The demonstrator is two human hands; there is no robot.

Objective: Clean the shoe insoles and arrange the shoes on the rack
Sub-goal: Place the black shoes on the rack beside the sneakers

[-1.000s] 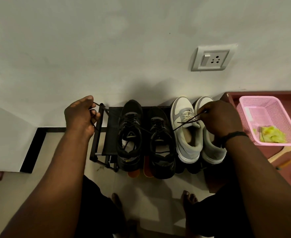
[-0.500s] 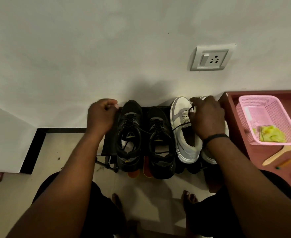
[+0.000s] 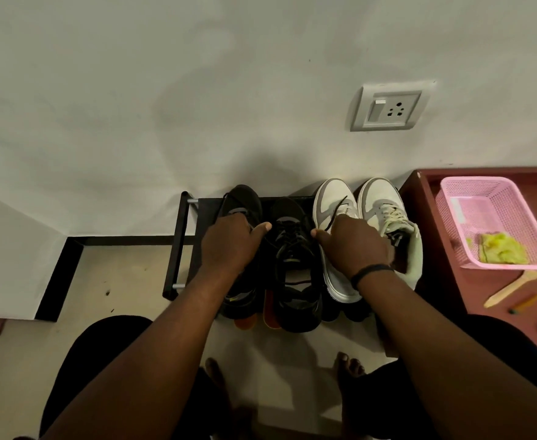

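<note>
two hands (image 3: 229, 242) (image 3: 356, 246) palm-down, thumbs inward, over racked shoes (image 3: 295, 265)

Both arms are bare, no sleeves anywhere in sight. The left hand (image 3: 229, 246) wears nothing at all. On the right hand's (image 3: 354, 246) wrist sits a slim black band (image 3: 370, 272), snug and plain. Dark black shorts (image 3: 102, 360) cover the thighs, and below, the feet (image 3: 349, 369) are bare.
</note>
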